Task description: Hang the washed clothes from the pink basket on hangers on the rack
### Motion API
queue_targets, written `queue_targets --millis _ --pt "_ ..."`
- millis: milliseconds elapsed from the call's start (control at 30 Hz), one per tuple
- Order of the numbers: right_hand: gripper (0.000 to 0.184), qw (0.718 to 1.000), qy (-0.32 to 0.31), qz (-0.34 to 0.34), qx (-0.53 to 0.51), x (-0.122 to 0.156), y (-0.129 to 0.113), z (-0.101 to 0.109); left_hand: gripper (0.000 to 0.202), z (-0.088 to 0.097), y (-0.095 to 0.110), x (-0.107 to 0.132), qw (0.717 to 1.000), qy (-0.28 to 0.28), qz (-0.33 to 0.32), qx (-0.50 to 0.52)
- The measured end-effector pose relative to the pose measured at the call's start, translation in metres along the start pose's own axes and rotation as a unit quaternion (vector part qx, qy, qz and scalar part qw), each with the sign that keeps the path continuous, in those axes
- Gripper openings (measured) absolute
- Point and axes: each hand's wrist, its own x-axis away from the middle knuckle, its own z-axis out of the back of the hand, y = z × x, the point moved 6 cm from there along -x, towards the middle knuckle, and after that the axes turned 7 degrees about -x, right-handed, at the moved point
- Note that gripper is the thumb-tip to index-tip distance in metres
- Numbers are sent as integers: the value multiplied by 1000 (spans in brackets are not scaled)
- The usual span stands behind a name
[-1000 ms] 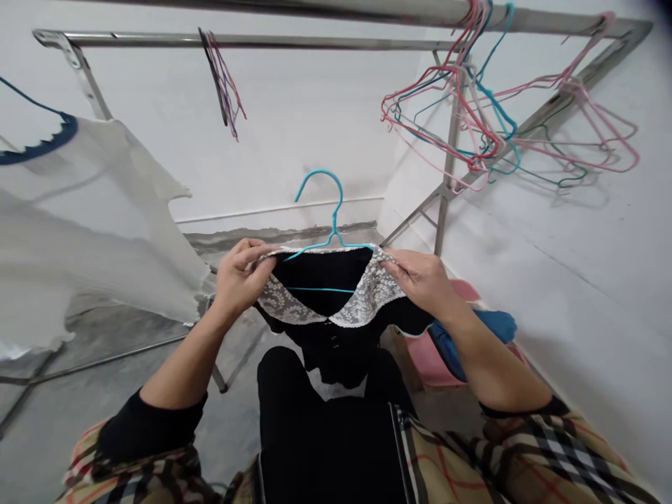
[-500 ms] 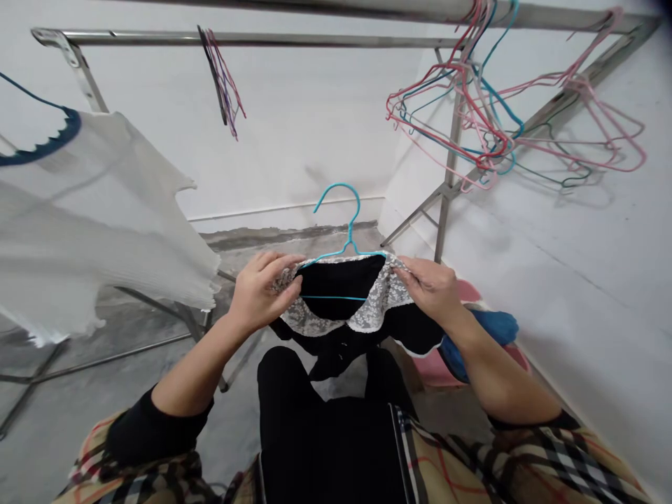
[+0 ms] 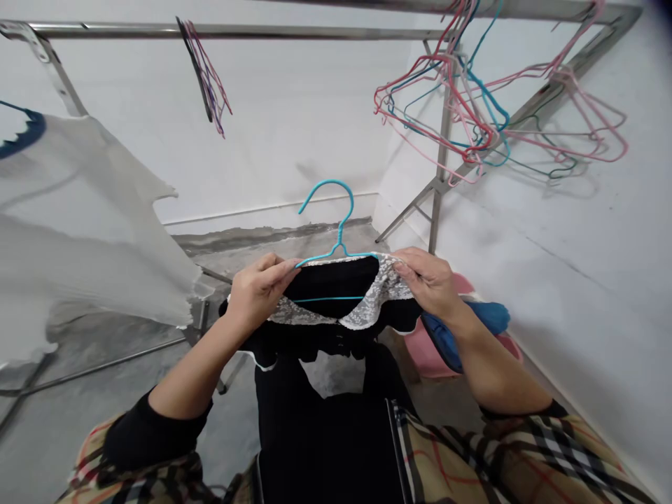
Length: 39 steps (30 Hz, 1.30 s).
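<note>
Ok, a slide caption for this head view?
Left hand and right hand hold the lace collar of a black garment on a blue hanger, below a rail of empty hangers.

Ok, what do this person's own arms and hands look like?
Both bare, left hand and right hand: no gloves, rings or watch visible. Forearms uncovered; black sleeves end near the elbows, under a tan plaid top with black, white and red lines.
</note>
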Motion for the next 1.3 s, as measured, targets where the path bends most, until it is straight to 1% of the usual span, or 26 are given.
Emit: queue_targets --millis 100,200,267,333,400,467,533,567,667,700,767,833,867,933,1000,1067,1133,1167,1233,1300 --pt "22 1000 5 -1 27 -1 0 10 21 5 8 -1 997 13 -22 -76" --pt "20 999 -31 -21 37 -4 -1 9 21 11 15 -1 989 40 -26 -143" --pt "26 997 -54 -47 34 -5 -1 0 22 12 21 -1 983 51 -34 -171" --pt "34 995 -58 -71 40 -6 0 -14 23 11 27 -2 979 47 -55 -188" --pt "25 993 -53 -91 49 -4 2 -29 24 9 33 -2 978 38 -72 -193" --pt "17 990 -44 -120 59 -1 7 -38 24 11 34 -3 978 44 -73 -190" --pt "19 986 -53 -146 63 3 12 -37 21 18 28 -5 980 65 -64 -176" --pt "21 983 -73 -156 61 5 14 -34 20 22 21 -5 982 77 -55 -166" --pt "39 971 -158 -175 22 14 18 -21 17 35 -6 -6 989 99 -19 -110" --pt "39 965 -184 -187 -4 17 19 -16 17 38 -16 -6 991 104 -6 -86" --pt "34 950 -216 -214 -70 21 18 -12 15 41 -33 -8 992 117 18 -40" --pt "32 935 -228 -230 -143 23 13 -15 15 41 -47 -12 989 138 44 -7" --pt "32 930 -222 -233 -176 21 10 -19 15 39 -52 -15 987 151 57 1" --pt "32 928 -181 -233 -227 15 3 -28 18 35 -61 -20 980 178 91 -2" --pt "32 928 -125 -238 -256 5 -1 -38 21 34 -69 -23 970 207 128 -25" --pt "32 932 -76 -234 -266 -10 -5 -47 32 33 -76 -21 960 226 160 -51" --pt "31 944 -37 -204 -258 -32 -13 -51 48 31 -81 -15 958 218 178 -56" --pt "30 951 -20 -180 -250 -45 -18 -51 54 29 -82 -10 960 204 183 -48" --pt "30 965 2 -130 -227 -74 -30 -52 58 23 -82 1 967 169 189 -21" --pt "29 975 11 -86 -203 -104 -42 -57 57 16 -79 16 969 143 200 3"
